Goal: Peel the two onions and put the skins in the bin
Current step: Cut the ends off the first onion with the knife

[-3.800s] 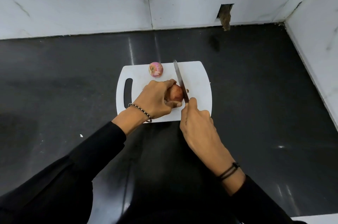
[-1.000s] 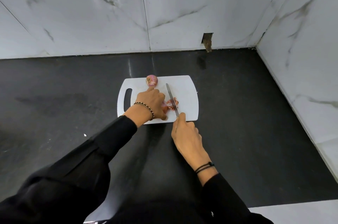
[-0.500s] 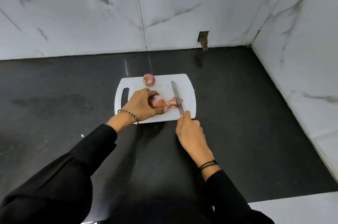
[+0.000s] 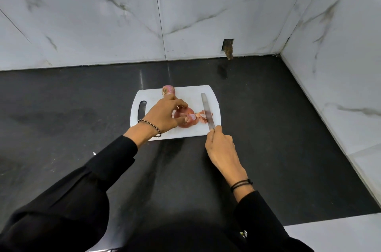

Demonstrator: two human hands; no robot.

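A white cutting board point(image 4: 214, 103) lies on the black counter. On it, a reddish onion point(image 4: 188, 123) sits under my left hand point(image 4: 166, 114), whose thumb and fingers pinch it and its loose skin. Torn skin pieces point(image 4: 202, 117) lie just right of the onion, partly under the blade. My right hand point(image 4: 220, 144) grips the handle of a knife point(image 4: 206, 110), with the blade lying flat on the board, pointing away from me. A second onion point(image 4: 168, 90) sits at the board's far edge, beyond my left hand.
The black counter point(image 4: 268, 128) spreads round the board. Marble wall tiles rise behind and on the right. A small dark hole point(image 4: 228, 47) is in the back wall. No bin is in view.
Earlier the knife cut at the onion held by my left hand. Since then skin has come loose, the knife has shifted right and lies on the board, and my left hand keeps peeling.
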